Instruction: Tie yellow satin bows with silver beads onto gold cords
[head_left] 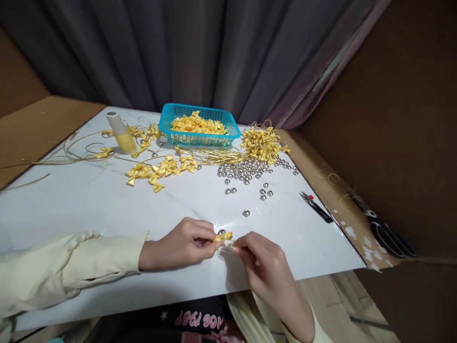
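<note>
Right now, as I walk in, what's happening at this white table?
A person's left hand pinches a small, shiny yellow ribbon bow beside a silver bead. The right hand is close by; whether it holds anything is unclear. Beyond are loose yellow bows, scattered silver beads and a turquoise plastic basket of bows.

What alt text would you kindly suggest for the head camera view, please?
The left hand holds a small yellow bow over a white table, the right hand close beside it. Beyond lie silver beads, loose yellow bows and a blue basket of bows.
</note>
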`<state>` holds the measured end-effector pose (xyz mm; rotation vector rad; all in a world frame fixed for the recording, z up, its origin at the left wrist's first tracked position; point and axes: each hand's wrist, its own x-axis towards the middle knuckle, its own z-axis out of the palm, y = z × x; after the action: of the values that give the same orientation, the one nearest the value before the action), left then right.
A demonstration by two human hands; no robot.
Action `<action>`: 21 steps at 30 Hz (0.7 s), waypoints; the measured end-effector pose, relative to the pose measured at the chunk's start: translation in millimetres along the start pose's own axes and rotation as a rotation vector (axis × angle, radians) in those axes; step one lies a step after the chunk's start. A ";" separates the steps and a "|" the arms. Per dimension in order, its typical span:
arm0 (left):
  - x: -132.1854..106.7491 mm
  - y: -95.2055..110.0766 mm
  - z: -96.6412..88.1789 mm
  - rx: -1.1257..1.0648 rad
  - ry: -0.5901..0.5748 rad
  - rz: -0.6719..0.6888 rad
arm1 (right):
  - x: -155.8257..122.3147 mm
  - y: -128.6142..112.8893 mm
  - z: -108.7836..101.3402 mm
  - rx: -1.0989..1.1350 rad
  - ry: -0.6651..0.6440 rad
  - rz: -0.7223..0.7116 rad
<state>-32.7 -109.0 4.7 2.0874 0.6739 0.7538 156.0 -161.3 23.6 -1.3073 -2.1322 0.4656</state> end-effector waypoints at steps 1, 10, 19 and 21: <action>0.7 0.4 -0.4 -0.011 0.002 -0.026 | -1.4 -1.6 1.4 -0.018 -0.010 -0.026; 2.1 -4.2 -2.0 -0.070 0.006 -0.162 | 4.3 -6.8 7.8 0.857 0.092 0.418; 3.0 -0.5 -2.0 -0.069 0.071 -0.218 | 1.4 -6.1 19.4 0.876 0.061 0.478; 3.0 -0.2 -2.1 -0.065 0.072 -0.226 | -3.2 -9.0 27.1 0.607 0.098 0.375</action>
<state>-32.2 -105.8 6.5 1.8943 0.8963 0.7153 133.4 -168.0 7.0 -1.3175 -1.4818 1.0790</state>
